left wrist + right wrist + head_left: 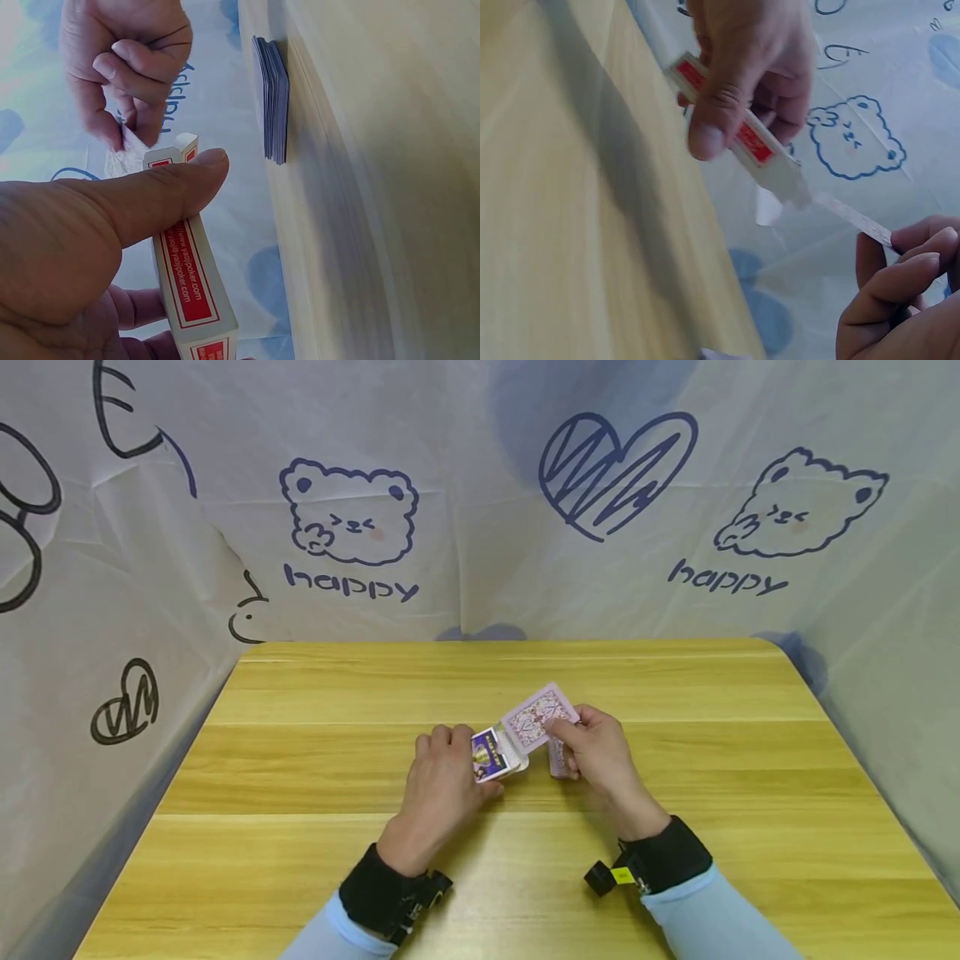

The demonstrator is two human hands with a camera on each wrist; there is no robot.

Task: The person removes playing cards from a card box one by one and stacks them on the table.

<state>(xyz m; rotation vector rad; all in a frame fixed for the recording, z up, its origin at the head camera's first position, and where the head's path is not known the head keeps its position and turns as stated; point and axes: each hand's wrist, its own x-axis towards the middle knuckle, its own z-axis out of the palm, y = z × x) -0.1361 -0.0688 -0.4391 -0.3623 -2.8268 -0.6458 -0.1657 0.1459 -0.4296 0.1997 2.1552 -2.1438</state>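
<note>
My left hand (pixel 442 785) grips a card box (pixel 489 757) around its sides, with the purple-and-white printed face up in the head view. The box's flap end (pixel 171 155) stands open and points right. My right hand (pixel 606 758) pinches a pink patterned playing card (pixel 531 720) by its right end. The card's other end is at the mouth of the box; whether it is one card or a few, I cannot tell. A stack of cards (pixel 271 101) lies on the table under the right hand, partly hidden by it in the head view.
A wood-grain table (pixel 300 760) spreads under both hands. Behind it and at the sides hangs a pale cloth (pixel 480 527) with drawn bears and hearts. Black wrist bands with small cameras (pixel 600 878) sit on both wrists.
</note>
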